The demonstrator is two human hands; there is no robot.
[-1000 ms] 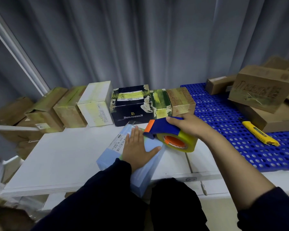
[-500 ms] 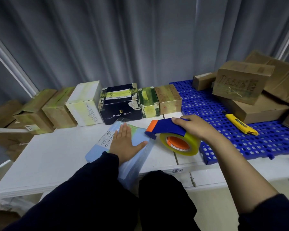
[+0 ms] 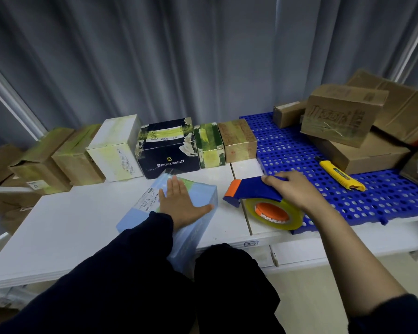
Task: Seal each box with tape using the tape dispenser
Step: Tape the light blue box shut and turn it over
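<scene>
We hold the blue box [image 3: 204,197] under a flat left hand [image 3: 179,203]; the right hand [image 3: 292,189] grips the tape dispenser [image 3: 251,192] just right of it.

only clear one we get: "BENLYDESIGN" in white caps on front of navy box [image 3: 169,150], gold B logo above it. small tag [image 3: 251,243] on front edge of white table [image 3: 70,225] reads "2-2" or "2-7", we can't settle which. white label [image 3: 147,201] on light blue box [image 3: 198,194]: print too tiny for us. big stamped lettering on brown carton [image 3: 336,119], fine print on white box [image 3: 116,153]: both unreadable to us
</scene>
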